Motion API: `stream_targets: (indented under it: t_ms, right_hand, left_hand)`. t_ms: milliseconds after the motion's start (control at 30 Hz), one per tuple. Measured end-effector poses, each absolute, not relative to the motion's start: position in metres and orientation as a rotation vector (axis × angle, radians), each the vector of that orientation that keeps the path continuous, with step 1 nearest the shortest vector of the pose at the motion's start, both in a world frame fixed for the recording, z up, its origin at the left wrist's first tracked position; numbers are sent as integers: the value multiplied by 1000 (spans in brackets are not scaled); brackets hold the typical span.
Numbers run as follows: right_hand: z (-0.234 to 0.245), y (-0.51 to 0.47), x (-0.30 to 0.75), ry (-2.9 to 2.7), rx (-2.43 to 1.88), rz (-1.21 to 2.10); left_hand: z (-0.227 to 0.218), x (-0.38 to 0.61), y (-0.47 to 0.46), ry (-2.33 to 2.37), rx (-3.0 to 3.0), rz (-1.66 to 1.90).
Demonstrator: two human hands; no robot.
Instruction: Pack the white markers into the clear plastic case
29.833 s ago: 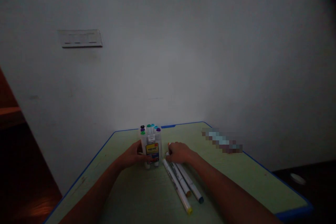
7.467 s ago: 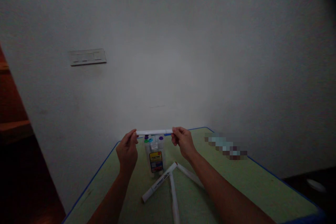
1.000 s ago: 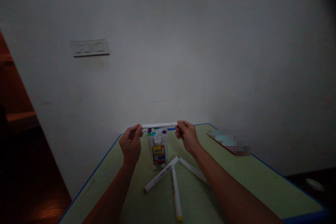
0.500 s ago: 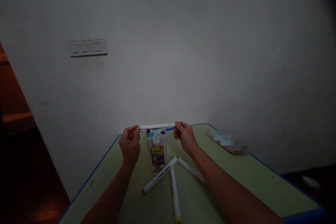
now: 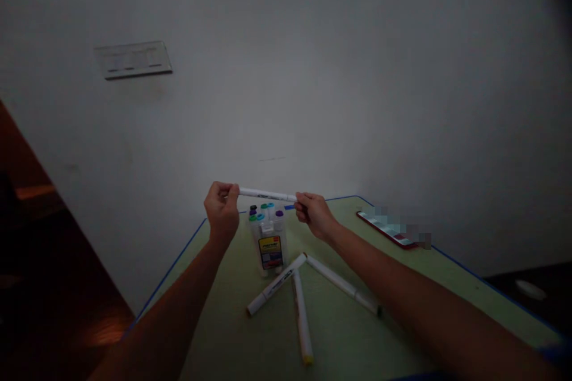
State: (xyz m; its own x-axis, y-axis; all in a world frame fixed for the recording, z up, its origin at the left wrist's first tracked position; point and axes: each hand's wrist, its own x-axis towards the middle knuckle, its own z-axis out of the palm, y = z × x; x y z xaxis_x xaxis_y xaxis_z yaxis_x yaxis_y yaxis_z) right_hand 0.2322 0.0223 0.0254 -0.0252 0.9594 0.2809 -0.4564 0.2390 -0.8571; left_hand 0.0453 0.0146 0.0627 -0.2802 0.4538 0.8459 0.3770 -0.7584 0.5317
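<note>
I hold a white marker (image 5: 267,194) level in the air by its two ends. My left hand (image 5: 222,210) pinches its left end and my right hand (image 5: 313,214) pinches its right end. Just below the marker stands a clear marker box (image 5: 267,241) with a yellow label and several coloured caps showing at its top. Three white markers (image 5: 302,294) lie on the green table (image 5: 402,286) in front of the box, their far ends meeting in a fan.
A phone with a red edge (image 5: 386,230) lies at the table's far right. The table has a blue rim and stands against a white wall. A white wall plate (image 5: 132,59) is mounted at upper left. Dark floor lies to the left.
Both hands have lifted the marker slightly higher above the box and tilted it a little, left end up. The view has tipped down, showing more of the table.
</note>
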Motion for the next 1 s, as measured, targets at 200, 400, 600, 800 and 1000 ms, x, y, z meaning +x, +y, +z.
stream_targets:
  t_ms: [200, 400, 600, 800, 1000]
  right_hand:
    - [10, 11, 241, -1023, -512, 1276]
    - [14, 8, 245, -1047, -539, 1185]
    - [14, 8, 246, -1040, -539, 1113]
    - [17, 17, 234, -936, -568, 1140]
    - [13, 24, 223, -893, -599, 1131]
  left_hand:
    - [43, 56, -12, 949, 1820, 2257]
    - [37, 55, -14, 1018, 1868, 2245]
    - [29, 54, -14, 1080, 1901, 2186]
    - [38, 58, -9, 1076, 1864, 2209]
    - [41, 58, -4, 1085, 1791, 2171]
